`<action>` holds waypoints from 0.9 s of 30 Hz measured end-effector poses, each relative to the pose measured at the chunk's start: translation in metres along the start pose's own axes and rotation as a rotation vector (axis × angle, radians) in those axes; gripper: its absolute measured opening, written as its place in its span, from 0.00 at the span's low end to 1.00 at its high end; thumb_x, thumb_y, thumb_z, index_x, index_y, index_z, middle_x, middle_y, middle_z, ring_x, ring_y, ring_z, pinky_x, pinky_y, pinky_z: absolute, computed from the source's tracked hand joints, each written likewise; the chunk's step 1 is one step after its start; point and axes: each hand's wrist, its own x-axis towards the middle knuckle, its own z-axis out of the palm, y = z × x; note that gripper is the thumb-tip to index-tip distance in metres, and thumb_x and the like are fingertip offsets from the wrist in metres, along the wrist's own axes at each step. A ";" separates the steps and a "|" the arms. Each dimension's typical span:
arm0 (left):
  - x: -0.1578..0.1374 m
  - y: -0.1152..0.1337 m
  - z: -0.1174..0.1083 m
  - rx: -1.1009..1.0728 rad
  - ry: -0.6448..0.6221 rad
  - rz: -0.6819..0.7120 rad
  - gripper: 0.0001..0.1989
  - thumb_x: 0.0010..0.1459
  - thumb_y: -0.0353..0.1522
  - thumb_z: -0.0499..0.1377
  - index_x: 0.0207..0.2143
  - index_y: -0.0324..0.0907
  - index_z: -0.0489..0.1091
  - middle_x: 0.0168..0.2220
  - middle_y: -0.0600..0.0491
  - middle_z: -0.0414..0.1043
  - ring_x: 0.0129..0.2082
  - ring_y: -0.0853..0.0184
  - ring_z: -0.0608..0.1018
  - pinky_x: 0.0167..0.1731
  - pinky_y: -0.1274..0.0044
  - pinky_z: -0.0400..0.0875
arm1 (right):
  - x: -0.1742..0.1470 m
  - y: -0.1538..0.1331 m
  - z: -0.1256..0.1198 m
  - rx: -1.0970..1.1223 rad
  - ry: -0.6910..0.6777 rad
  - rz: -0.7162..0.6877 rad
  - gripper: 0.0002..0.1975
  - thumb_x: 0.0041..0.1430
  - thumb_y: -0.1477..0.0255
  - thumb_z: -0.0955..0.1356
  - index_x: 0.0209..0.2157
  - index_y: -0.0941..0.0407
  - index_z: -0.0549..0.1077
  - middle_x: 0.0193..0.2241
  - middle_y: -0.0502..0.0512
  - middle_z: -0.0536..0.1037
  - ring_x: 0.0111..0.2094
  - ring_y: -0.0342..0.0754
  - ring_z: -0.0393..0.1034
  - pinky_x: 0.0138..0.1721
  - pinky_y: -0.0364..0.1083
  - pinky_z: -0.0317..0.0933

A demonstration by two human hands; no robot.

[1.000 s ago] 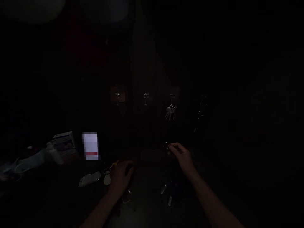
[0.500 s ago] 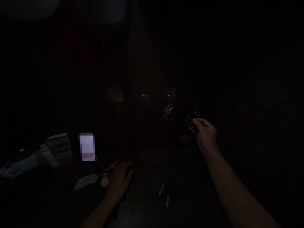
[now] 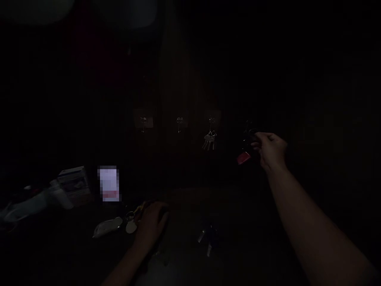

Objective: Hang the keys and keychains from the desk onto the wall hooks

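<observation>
In the dim head view my right hand [image 3: 269, 149] is raised at the right, thumb and fingers pinched on a dark key ring [image 3: 252, 136]. A red tag [image 3: 243, 158] dangles below the ring. Just above the fingertips a hook [image 3: 248, 125] is barely visible; whether the ring touches it I cannot tell. My left hand [image 3: 151, 222] lies on the table, thumb apart from the fingers, beside a bunch of keys with a white round tag [image 3: 131, 227] and a yellow piece [image 3: 139, 208]. Its fingertips are partly lost in the dark.
Silver keys [image 3: 210, 138] hang from the third hook [image 3: 211, 120]. Two more hooks [image 3: 179, 121] are to its left. Another key bunch [image 3: 210, 236] lies on the table. A pale elongated object [image 3: 107, 227], a box [image 3: 74, 182] and a bright blurred panel [image 3: 108, 183] are at the left.
My right hand has moved up and to the right with the key ring, closer to the hook. The red tag rose with it. My left hand has stayed in place.
</observation>
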 end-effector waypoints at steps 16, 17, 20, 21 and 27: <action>-0.001 0.000 0.000 -0.023 -0.015 -0.008 0.10 0.55 0.31 0.52 0.40 0.44 0.69 0.42 0.50 0.72 0.44 0.59 0.72 0.45 0.65 0.64 | -0.007 0.030 -0.008 -0.062 -0.050 0.055 0.04 0.44 0.72 0.69 0.26 0.57 0.71 0.19 0.46 0.73 0.15 0.36 0.63 0.13 0.34 0.53; -0.001 0.000 0.000 -0.024 -0.018 -0.004 0.11 0.55 0.31 0.52 0.41 0.44 0.69 0.42 0.50 0.72 0.45 0.59 0.72 0.45 0.65 0.64 | -0.008 0.030 -0.008 -0.060 -0.051 0.057 0.04 0.44 0.72 0.68 0.27 0.57 0.71 0.19 0.46 0.73 0.15 0.36 0.63 0.14 0.34 0.53; -0.002 0.001 -0.001 -0.026 -0.017 0.000 0.10 0.56 0.31 0.52 0.40 0.44 0.69 0.41 0.50 0.72 0.44 0.59 0.72 0.45 0.66 0.64 | -0.013 0.032 -0.010 -0.048 -0.063 0.056 0.07 0.45 0.72 0.68 0.29 0.57 0.72 0.20 0.46 0.74 0.16 0.36 0.63 0.14 0.34 0.54; -0.002 0.001 -0.001 -0.026 -0.012 -0.001 0.10 0.55 0.31 0.53 0.40 0.44 0.69 0.41 0.50 0.72 0.44 0.59 0.72 0.45 0.66 0.65 | -0.015 0.033 -0.011 -0.047 -0.070 0.055 0.08 0.44 0.73 0.68 0.30 0.57 0.72 0.20 0.47 0.74 0.16 0.36 0.64 0.14 0.34 0.54; -0.002 0.003 -0.001 -0.031 -0.016 -0.009 0.09 0.55 0.31 0.53 0.38 0.44 0.69 0.40 0.51 0.73 0.44 0.59 0.72 0.45 0.65 0.64 | -0.026 0.039 -0.015 -0.076 -0.113 0.018 0.14 0.43 0.73 0.68 0.36 0.56 0.73 0.23 0.47 0.75 0.17 0.37 0.65 0.16 0.36 0.56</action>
